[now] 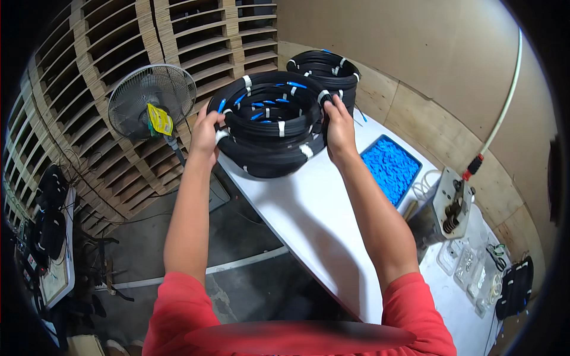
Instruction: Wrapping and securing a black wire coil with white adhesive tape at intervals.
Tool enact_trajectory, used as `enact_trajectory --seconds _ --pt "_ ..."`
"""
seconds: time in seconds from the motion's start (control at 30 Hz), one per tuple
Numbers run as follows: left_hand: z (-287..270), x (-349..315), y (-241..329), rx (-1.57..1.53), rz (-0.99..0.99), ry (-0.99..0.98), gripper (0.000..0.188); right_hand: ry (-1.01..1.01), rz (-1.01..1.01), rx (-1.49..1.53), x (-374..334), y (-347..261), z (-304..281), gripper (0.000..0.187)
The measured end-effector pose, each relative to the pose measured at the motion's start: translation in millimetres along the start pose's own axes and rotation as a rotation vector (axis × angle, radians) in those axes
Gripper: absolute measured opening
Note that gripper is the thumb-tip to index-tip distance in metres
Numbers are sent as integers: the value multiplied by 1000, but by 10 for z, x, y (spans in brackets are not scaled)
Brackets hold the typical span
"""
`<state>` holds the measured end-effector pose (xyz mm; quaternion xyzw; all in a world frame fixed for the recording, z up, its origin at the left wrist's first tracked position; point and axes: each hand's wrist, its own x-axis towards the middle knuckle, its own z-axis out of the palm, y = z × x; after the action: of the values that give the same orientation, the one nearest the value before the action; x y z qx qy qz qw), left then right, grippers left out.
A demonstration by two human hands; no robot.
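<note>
Both my hands grip a coil of black cable (273, 155) from opposite sides, over the far end of a white table (309, 202). White ties bind the coil. My left hand (206, 133) has its fingers curled over the left side, while my right hand (340, 126) clasps the right side. Inside the ring show several blue connectors (267, 102) and more black loops; whether these belong to the held coil or to a stack under it, I cannot tell. Just behind stands another stack of black coils (347, 83), tied in white too.
Right of the coils lies a tray (421, 165) full of small blue pieces (389, 169). Nearer stands a metal bench machine (457, 207) with a hose (504, 107), then clear bags of parts (469, 264). A fan (151, 98) and stacked wooden pallets (196, 29) stand at left.
</note>
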<state>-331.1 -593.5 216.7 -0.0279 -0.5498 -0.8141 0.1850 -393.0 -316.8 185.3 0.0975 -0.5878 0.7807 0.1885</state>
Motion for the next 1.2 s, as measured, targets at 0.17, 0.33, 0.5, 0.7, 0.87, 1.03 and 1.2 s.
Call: enact_trajectory --seconds 0.17,0.33,0.5,0.7,0.87,1.03,1.2 --pt "-217 1214 -122 97 -40 -14 41 18 57 -89 730 13 419 74" --pt "-35 1382 -532 583 -5 83 72 24 160 -555 1084 466 385 83" --pt "-253 1660 -814 166 61 136 71 -66 152 -193 1163 642 329 86" --pt "-83 1546 -790 108 48 135 26 -67 187 -71 1204 764 170 83" --pt "-171 1551 -828 -163 -42 61 24 110 75 -63 1084 808 186 57" --pt "-252 1566 -846 -70 22 77 34 172 11 -82 981 825 283 52" --pt "-249 1548 -776 169 36 143 70 149 90 -184 921 665 316 55"
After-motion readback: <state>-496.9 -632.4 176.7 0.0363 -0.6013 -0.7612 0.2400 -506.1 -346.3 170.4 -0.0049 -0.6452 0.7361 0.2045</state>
